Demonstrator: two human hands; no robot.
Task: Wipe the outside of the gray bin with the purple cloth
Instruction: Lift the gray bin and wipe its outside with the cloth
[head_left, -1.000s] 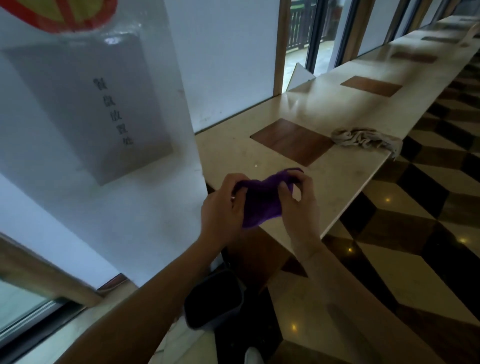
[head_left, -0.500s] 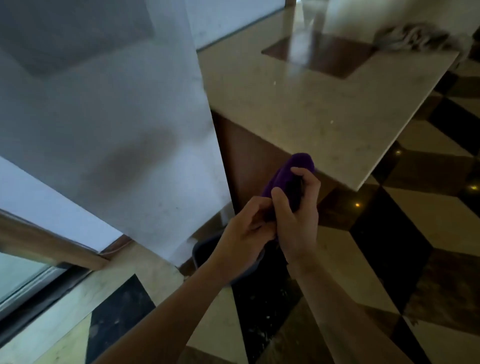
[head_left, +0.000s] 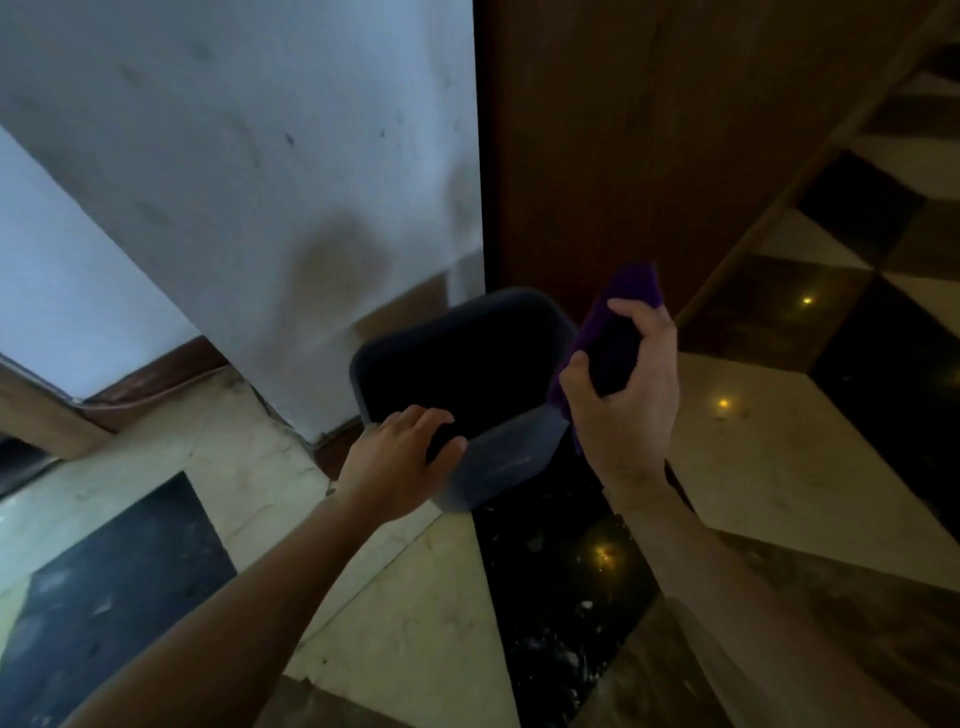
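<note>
At the far left, a pale wall meets a brown skirting board (head_left: 171, 366) above a floor (head_left: 260, 488) laid in cream, black and brown stone tiles. A broad white pillar (head_left: 249, 171) stands next, marked with dark smudges and a brownish stain near its base.

The left hand (head_left: 402, 457) reaches in from the lower left and rests on the near rim of the gray bin (head_left: 511, 457), with the fingers curled over the edge into the dark interior and the thumb on the outside; it appears to be gripping the rim. The bin stands on the floor at the foot of the pillar, just in front of a dark wooden panel (head_left: 649, 135), with its open top facing the camera and its near wall showing pale streaks.

The right hand (head_left: 626, 395) is held just beside the bin's right edge, closed around the purple cloth (head_left: 615, 325). The cloth is bunched, sticking up above the fingers and hanging a little below the palm. Whether it touches the bin cannot be told.

To the right, the glossy floor carries small yellow reflections of lights.
</note>
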